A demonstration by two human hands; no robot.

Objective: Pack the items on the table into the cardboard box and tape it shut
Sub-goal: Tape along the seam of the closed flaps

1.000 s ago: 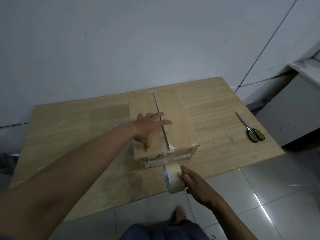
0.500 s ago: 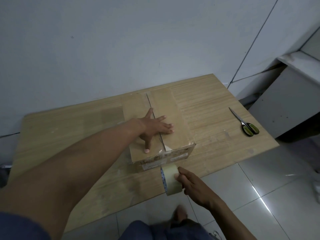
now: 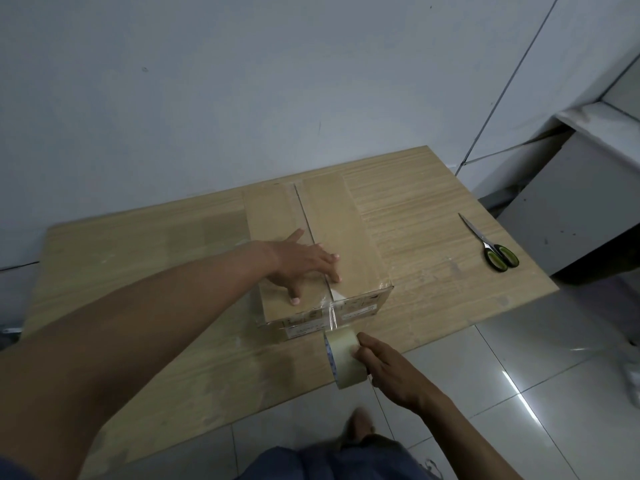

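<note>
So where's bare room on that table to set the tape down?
Bare table left of the cardboard box, and a strip between box and scissors. Crowded at the box's near end, where the right hand holds the tape roll; the left hand presses its top.

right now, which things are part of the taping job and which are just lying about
In the job: box, pressed by left hand; tape, held in right hand.
Lying about: scissors, untouched on the table.

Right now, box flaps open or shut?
Shut: both flaps lie flat, meeting at the seam, left hand pressing on them.
</note>
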